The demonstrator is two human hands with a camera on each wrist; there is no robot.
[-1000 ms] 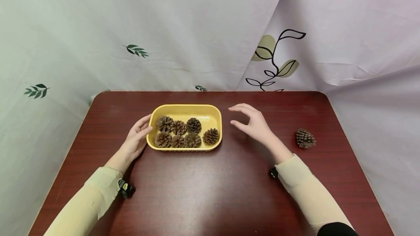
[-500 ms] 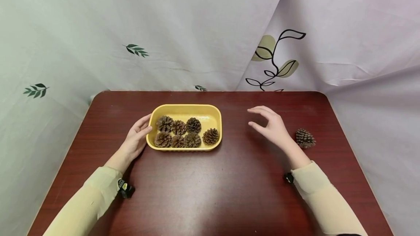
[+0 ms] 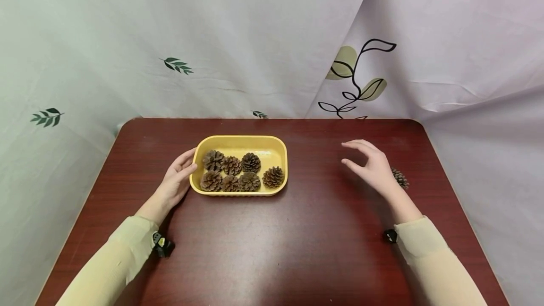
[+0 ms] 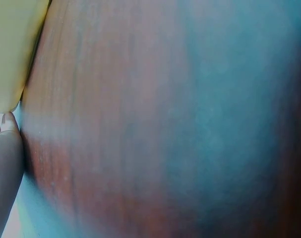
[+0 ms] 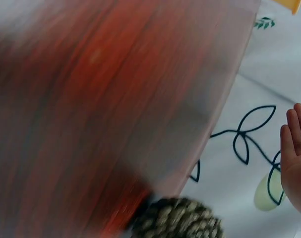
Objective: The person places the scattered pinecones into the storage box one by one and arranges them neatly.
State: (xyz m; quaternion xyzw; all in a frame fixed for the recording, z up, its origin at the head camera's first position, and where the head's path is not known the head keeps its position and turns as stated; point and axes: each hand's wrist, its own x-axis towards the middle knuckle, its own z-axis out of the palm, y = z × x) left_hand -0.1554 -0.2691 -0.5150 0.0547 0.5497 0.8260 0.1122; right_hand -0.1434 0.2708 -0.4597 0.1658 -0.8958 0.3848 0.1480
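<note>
A yellow plastic bin [image 3: 240, 141] sits on the table with several brown pine cones [image 3: 231, 165] inside, mostly along its left and front. My left hand [image 3: 175, 179] holds the bin's left end, thumb at the rim and fingers along the outer wall. In the left wrist view, fingertips [image 4: 8, 121] meet the bin's yellow wall [image 4: 14, 49]. To the right, my right hand [image 3: 370, 165] hovers with fingers and thumb spread apart, holding nothing. Behind its wrist lies a single pine cone [image 3: 400, 179], partly hidden by the hand; the right wrist view shows this cone [image 5: 177, 220] close by.
The dark red wooden table [image 3: 280, 249] has rounded far corners. A pale cloth [image 3: 255, 37] with leaf prints hangs behind it and at both sides. Each wrist carries a small black camera; the left camera [image 3: 163, 244] shows just past the cuff.
My right hand has moved right, away from the bin and toward the lone pine cone, which it now partly covers. The left hand and the bin have stayed in place.
</note>
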